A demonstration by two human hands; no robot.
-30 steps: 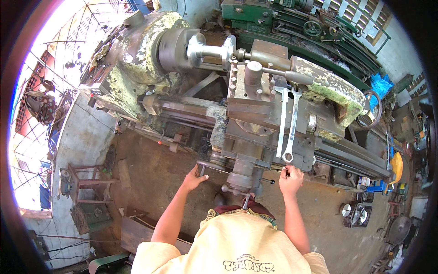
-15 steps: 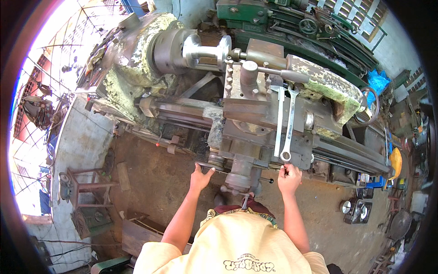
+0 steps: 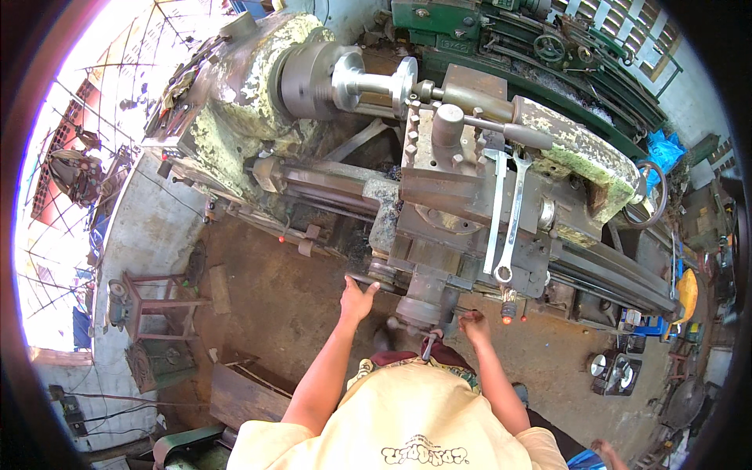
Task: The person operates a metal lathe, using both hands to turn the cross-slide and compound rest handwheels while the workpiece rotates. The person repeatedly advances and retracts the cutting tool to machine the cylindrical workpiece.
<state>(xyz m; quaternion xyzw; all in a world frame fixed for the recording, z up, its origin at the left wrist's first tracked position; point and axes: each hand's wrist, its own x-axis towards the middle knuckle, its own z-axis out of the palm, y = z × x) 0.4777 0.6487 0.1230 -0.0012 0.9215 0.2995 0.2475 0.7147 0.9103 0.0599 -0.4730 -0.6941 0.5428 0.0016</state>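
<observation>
My left hand (image 3: 359, 301) is closed on the rim of a handwheel (image 3: 368, 280) at the front of the lathe carriage, thumb apart. My right hand (image 3: 475, 327) has its fingers curled round the end of a short lever (image 3: 460, 310) right of the cross-slide (image 3: 423, 290). Beside that hand, a red-tipped lever (image 3: 508, 313) hangs free. A shiny spool-shaped metal workpiece (image 3: 374, 83) sits between the chuck (image 3: 309, 81) and the tailstock centre (image 3: 425, 89). The chuck's surface looks smeared. Behind the cross-slide stands the bolted tool post (image 3: 448, 129).
A caliper (image 3: 496, 211) and a combination spanner (image 3: 514, 219) lie on the carriage. The tailstock (image 3: 580, 145) ends in a handwheel (image 3: 648, 194). A green lathe (image 3: 540, 51) stands behind. Another person's hand (image 3: 607, 453) shows at lower right. A wooden stool (image 3: 160, 305) stands left.
My right hand has let go of the red-tipped lever and moved left to the short lever. My left hand stays on the handwheel. The view has shifted slightly; another person's hand has appeared.
</observation>
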